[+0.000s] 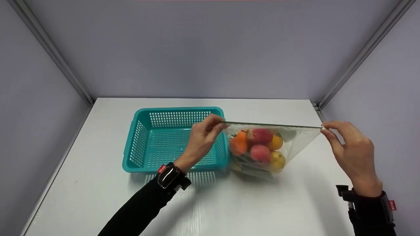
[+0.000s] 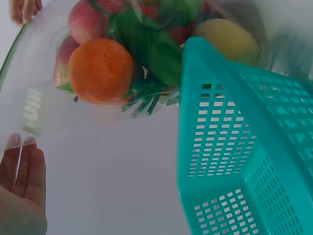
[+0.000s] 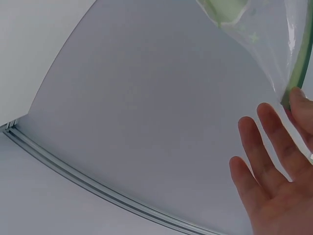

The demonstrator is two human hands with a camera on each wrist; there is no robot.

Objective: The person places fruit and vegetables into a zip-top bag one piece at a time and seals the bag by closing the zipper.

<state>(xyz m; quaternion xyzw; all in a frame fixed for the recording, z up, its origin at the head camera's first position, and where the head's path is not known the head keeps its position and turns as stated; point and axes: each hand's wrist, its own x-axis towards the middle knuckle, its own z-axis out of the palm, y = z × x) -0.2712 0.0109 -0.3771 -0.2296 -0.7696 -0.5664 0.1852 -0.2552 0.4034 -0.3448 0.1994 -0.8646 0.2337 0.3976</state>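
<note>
A clear plastic zip bag with a green strip along its top edge hangs stretched between both hands. Several fruits fill it, among them an orange fruit, red fruits and a yellow one; long green vegetables show in the left wrist view. My left hand pinches the strip's left end, above the basket's right rim. At the opposite end, thumb and forefinger of my right hand pinch the corner, where a small white piece shows. The right hand's other fingers stand away from the bag.
A teal plastic basket with slotted walls and nothing inside stands left of the bag, its right side close against the fruit. Both are on a white table. Grey panels enclose the table at the back and sides.
</note>
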